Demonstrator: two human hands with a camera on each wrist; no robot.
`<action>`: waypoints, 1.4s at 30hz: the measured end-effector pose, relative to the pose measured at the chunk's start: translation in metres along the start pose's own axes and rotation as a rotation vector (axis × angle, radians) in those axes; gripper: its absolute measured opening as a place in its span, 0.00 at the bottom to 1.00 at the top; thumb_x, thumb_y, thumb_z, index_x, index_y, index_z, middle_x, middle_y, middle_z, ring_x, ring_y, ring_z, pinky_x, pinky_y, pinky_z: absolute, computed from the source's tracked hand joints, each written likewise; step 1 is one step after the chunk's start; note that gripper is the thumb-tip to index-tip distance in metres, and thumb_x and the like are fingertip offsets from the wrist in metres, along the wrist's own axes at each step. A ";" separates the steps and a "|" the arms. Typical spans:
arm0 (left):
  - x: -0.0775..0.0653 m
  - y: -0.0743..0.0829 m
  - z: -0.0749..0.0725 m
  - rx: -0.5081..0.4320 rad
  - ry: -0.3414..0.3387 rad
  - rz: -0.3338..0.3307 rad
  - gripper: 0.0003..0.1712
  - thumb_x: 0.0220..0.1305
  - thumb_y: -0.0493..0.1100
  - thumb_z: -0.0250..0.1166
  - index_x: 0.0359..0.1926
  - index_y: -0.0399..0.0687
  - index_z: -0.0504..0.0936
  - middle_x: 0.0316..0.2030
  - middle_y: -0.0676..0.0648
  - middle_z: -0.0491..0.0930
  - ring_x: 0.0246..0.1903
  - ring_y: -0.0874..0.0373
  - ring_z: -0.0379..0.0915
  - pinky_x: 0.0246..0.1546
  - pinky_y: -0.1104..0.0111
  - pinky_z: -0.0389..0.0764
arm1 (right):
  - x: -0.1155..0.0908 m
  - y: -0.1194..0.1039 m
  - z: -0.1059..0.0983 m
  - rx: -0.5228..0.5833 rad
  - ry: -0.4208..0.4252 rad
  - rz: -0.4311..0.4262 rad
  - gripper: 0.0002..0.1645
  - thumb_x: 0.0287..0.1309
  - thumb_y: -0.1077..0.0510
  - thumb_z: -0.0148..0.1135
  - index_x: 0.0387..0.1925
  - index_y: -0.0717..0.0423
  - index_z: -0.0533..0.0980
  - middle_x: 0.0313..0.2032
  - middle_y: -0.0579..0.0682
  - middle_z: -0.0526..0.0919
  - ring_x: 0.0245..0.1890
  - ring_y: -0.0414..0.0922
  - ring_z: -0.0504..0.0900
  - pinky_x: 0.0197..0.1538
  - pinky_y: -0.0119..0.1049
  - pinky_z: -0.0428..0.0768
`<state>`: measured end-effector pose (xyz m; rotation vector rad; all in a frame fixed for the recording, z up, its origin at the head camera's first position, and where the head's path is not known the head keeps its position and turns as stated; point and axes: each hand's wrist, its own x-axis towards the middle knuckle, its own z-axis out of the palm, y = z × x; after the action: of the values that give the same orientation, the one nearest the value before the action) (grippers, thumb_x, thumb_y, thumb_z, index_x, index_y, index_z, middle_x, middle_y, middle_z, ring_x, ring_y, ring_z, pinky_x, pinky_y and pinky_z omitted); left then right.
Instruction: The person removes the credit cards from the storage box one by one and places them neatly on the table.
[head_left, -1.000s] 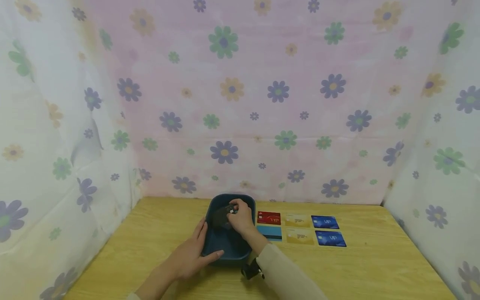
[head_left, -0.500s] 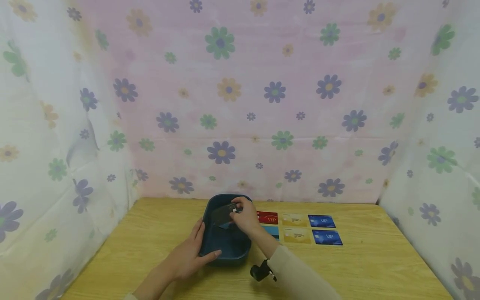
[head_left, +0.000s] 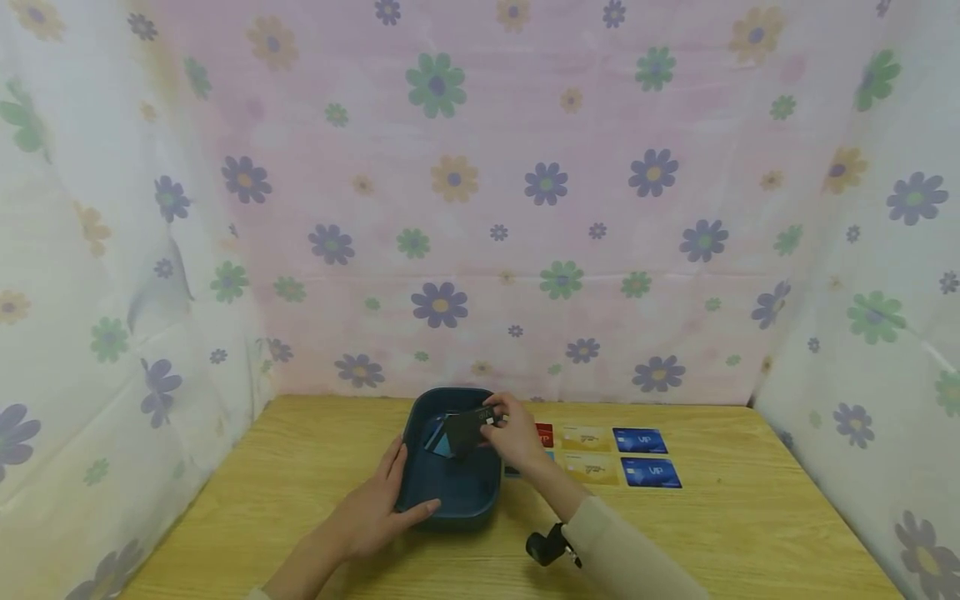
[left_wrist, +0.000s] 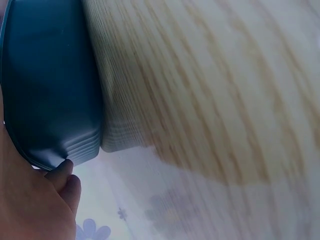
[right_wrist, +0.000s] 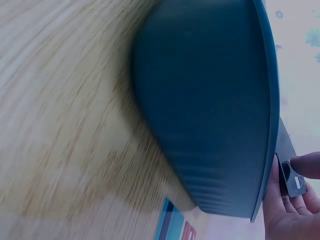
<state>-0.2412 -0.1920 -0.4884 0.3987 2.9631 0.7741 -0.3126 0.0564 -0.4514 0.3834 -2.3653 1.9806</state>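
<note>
Table (head_left: pixel 307 450) stretches out left of the left hand (head_left: pixel 371 517), whose straightened fingers rest against the left edge of the tray (head_left: pixel 450 492). Partly over bluish cards (head_left: pixel 435 435) inside, the right hand (head_left: pixel 519 437) pinches a black card (head_left: pixel 467 431) near the right rim. Beyond lie gold cards (head_left: pixel 588 438) and blue cards (head_left: pixel 640 440), then table to its right edge.
</note>
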 end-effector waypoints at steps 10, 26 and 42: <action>0.002 -0.003 0.004 0.007 0.003 -0.013 0.69 0.61 0.82 0.55 0.82 0.39 0.42 0.82 0.42 0.36 0.71 0.37 0.62 0.63 0.43 0.72 | -0.007 0.007 -0.015 -0.010 0.007 0.001 0.24 0.63 0.75 0.61 0.60 0.68 0.71 0.49 0.65 0.79 0.46 0.57 0.86 0.44 0.52 0.87; -0.001 -0.003 0.006 0.007 -0.007 -0.010 0.68 0.62 0.82 0.54 0.82 0.39 0.41 0.82 0.40 0.35 0.70 0.35 0.64 0.62 0.42 0.72 | -0.017 0.018 -0.038 -0.023 0.034 0.015 0.22 0.62 0.76 0.60 0.58 0.70 0.71 0.46 0.67 0.80 0.42 0.57 0.86 0.43 0.53 0.86; 0.000 0.002 0.000 -0.006 -0.001 -0.016 0.67 0.63 0.79 0.57 0.82 0.39 0.40 0.82 0.40 0.35 0.69 0.35 0.65 0.62 0.43 0.73 | -0.024 0.020 -0.064 -0.064 0.009 0.041 0.22 0.61 0.77 0.61 0.57 0.66 0.76 0.41 0.64 0.78 0.44 0.60 0.87 0.42 0.54 0.87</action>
<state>-0.2406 -0.1907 -0.4874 0.3739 2.9580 0.7811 -0.3020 0.1259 -0.4633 0.3259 -2.4434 1.9130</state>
